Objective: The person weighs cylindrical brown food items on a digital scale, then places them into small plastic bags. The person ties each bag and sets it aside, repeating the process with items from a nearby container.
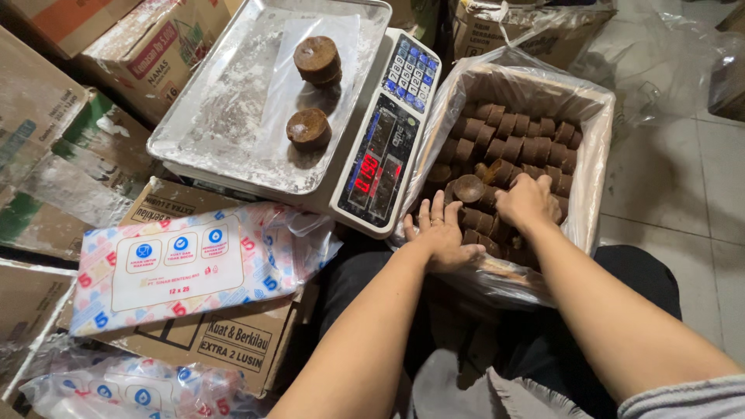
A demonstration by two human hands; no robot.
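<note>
While both your hands reach into the lined box, this is how things lie:

Brown blocks [508, 136]: round, dark brown cakes packed in rows on edge inside the carton; one lies loose on top, face up, just beside your fingers.
Left hand [436, 233]: fingers spread open, palm down on the blocks at the near left of the carton, gripping nothing; a ring shows on one finger.
Right hand [528, 200]: curled down over the blocks in the middle of the carton; you cannot tell from here whether it has closed on one.
Carton [597, 109]: cardboard, lined with a clear plastic bag [442, 132] folded over its rim, resting against your knees.
Scale [380, 155]: digital, just left of the carton, red digits lit; its metal tray [217, 132] is dusted white and bears a stack of blocks at the far end and a single one nearer you.
Printed packet [178, 268]: flat plastic wrapper lying on a closed cardboard box [233, 341] to your left.
Floor [683, 178]: pale tiles to the right; more cardboard boxes crowd the left and far side.
</note>
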